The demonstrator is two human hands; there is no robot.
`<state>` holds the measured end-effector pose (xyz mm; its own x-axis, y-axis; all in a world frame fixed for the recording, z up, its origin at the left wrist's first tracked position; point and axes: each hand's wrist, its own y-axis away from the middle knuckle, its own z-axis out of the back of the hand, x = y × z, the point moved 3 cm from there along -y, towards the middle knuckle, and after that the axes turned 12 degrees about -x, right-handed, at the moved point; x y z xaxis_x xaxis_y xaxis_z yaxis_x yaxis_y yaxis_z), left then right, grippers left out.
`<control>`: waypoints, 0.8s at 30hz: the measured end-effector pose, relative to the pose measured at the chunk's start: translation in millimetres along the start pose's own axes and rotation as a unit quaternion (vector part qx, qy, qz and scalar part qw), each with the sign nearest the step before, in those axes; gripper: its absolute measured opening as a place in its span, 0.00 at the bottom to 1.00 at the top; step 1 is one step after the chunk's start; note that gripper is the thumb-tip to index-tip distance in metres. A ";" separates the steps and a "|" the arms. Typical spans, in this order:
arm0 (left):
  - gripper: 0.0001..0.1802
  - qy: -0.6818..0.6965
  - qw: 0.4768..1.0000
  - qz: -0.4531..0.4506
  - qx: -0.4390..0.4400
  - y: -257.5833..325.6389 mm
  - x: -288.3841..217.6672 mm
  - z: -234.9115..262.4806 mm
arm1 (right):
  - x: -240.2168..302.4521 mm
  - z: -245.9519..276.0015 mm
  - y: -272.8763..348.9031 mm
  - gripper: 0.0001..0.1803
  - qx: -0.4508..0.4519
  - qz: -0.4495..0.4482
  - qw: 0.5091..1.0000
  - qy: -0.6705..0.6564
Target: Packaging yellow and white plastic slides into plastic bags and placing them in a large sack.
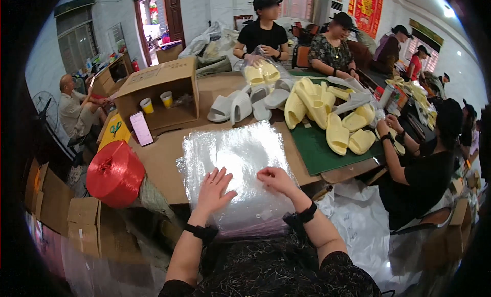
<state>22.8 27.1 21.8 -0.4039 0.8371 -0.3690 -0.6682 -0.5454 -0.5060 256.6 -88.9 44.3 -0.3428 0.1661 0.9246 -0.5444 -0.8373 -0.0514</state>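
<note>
A stack of clear plastic bags (238,149) lies on the table in front of me, shiny under the light. My left hand (214,192) rests flat on the stack, its fingers spread. Over the right part of the same stack is my right hand (279,182), thumb and fingertips drawn together. Whether a bag edge is pinched between them I cannot make out. Black bands circle both wrists. Just past the bags sit grey slippers (240,107), with yellow slippers (337,133) to their right on a green mat (319,161).
At left stand a large roll of red twine (115,173), a phone (140,128), green-handled scissors (116,128) and an open cardboard box (158,85) with yellow cups (147,106). Co-workers sit across and at right; one (263,36) handles bagged yellow slippers. White sheeting (353,220) lies below right.
</note>
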 end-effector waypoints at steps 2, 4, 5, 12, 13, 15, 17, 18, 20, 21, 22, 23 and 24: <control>0.35 0.015 1.000 -0.012 -0.001 -4.3 -5.1 -1.0 | -25.2 17.7 -30.6 0.18 -0.069 0.013 0.995 -0.073; 0.35 0.013 1.000 0.000 -0.006 -2.0 -2.4 -1.3 | -37.8 47.5 -57.0 0.24 -0.175 0.017 0.984 -0.040; 0.34 0.023 1.000 0.009 -0.014 0.2 -2.3 0.4 | -42.1 63.1 -66.1 0.27 -0.231 0.027 0.972 -0.025; 0.34 0.029 0.999 0.007 -0.015 -0.6 -3.3 5.3 | -44.5 208.0 -87.1 0.34 -0.433 0.001 0.849 0.302; 0.34 0.027 1.000 0.005 -0.010 -1.5 -3.3 6.7 | -43.3 225.5 -92.7 0.34 -0.433 0.002 0.849 0.304; 0.35 0.021 1.000 0.007 -0.004 -2.1 -2.1 5.2 | -54.0 256.7 -105.4 0.35 -0.389 -0.079 0.860 0.321; 0.36 0.009 1.000 0.010 0.008 -2.8 -1.0 1.7 | -69.6 276.3 -116.3 0.36 -0.381 -0.062 0.857 0.342; 0.36 0.009 1.000 0.007 0.007 -2.7 -1.1 0.3 | -76.0 283.3 -121.4 0.37 -0.371 -0.046 0.853 0.364; 0.36 0.005 1.000 0.007 0.011 -1.9 0.4 -0.5 | -83.6 286.2 -127.6 0.39 -0.339 -0.061 0.866 0.361; 0.36 0.008 1.000 0.003 0.011 -1.0 0.2 -0.8 | -88.0 283.7 -128.2 0.40 -0.330 -0.043 0.862 0.383; 0.36 0.007 1.000 0.001 0.011 -0.4 -0.5 -1.0 | -90.3 281.4 -128.2 0.41 -0.318 -0.026 0.857 0.404; 0.36 0.010 1.000 0.001 0.011 -0.6 -1.1 -1.8 | -93.6 280.9 -130.3 0.41 -0.263 -0.040 0.854 0.448; 0.36 0.014 1.000 0.001 0.012 -1.7 -1.5 -3.0 | -96.1 282.3 -129.9 0.41 -0.267 -0.043 0.853 0.447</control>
<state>26.4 26.7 20.8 -0.3879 0.8340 -0.3924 -0.6819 -0.5461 -0.4866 576.3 -143.2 68.6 -0.6008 0.7452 0.2893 -0.7862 -0.4855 -0.3822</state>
